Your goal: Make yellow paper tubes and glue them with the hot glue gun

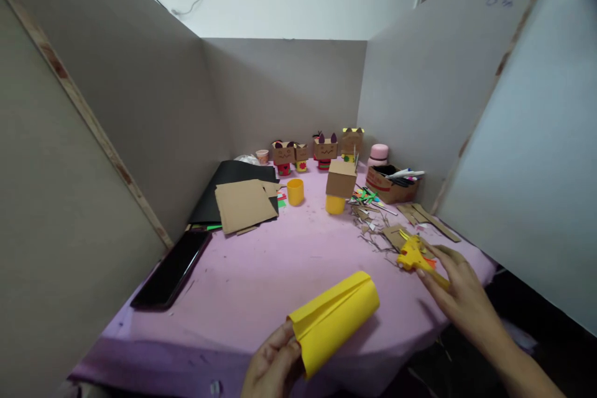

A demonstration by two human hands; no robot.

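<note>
In the head view, the left hand [273, 364] grips the near end of a rolled sheet of yellow paper [336, 318], its fingers [282, 339] closed around the roll's lower edge. The roll slants up and away to the right from those fingers, held just above the pink table [261, 273].

The right hand [459, 295] lies flat and spread on the table's right edge, its fingers [431, 280] loosely open. Their tips touch yellow-handled scissors [413, 255]; whether they grip the handles cannot be told. Just beyond the fingertips lie cardboard scraps [377, 230] and, to their right, cardboard strips [431, 219].

Well beyond both hands' fingers, a plain cardboard box [341, 178] sits on a yellow cup [334, 204], with a second yellow cup [295, 191] to its left. Left of that, a stack of cardboard sheets [243, 204] lies on black paper [233, 175]. A row of small cardboard figures [325, 149] stands against the back wall, and a shallow box of pens [394, 183] sits beside a pink jar [379, 153]. Far to the left of the left fingers, a dark phone [171, 270] lies near the table edge.
</note>
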